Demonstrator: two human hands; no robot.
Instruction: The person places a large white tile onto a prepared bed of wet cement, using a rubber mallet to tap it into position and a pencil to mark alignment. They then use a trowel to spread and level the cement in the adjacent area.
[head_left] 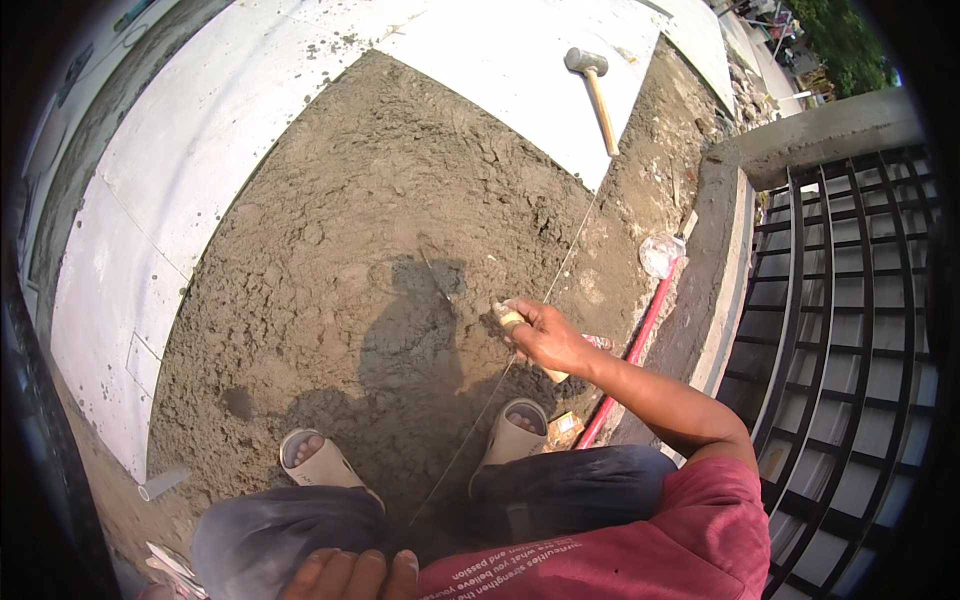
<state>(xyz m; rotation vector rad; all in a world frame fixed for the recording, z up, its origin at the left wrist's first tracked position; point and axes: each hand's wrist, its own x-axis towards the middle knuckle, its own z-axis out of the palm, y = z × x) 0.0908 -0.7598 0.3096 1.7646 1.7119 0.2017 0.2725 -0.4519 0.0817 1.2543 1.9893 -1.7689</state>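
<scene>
Right hand (545, 335), frame centre, grips wooden-handled trowel (512, 318) over rough mortar bed (380, 200). Left hand (350, 572), bottom edge, rests loose on knee. White tiles (500, 60) laid along upper left; bed not levelled.

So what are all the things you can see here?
mortar bed: one, grey-brown, centre
tiles: several, white, left and top
mallet: one, grey head, wooden handle, on top tile
string line: one, thin, running diagonally
trowel: one, wooden handle, in right hand
pipe: one, red, by the kerb
railing: one, black, right
sandals: two, beige, bottom
right hand: one, gripping the trowel
left hand: one, on knee
</scene>
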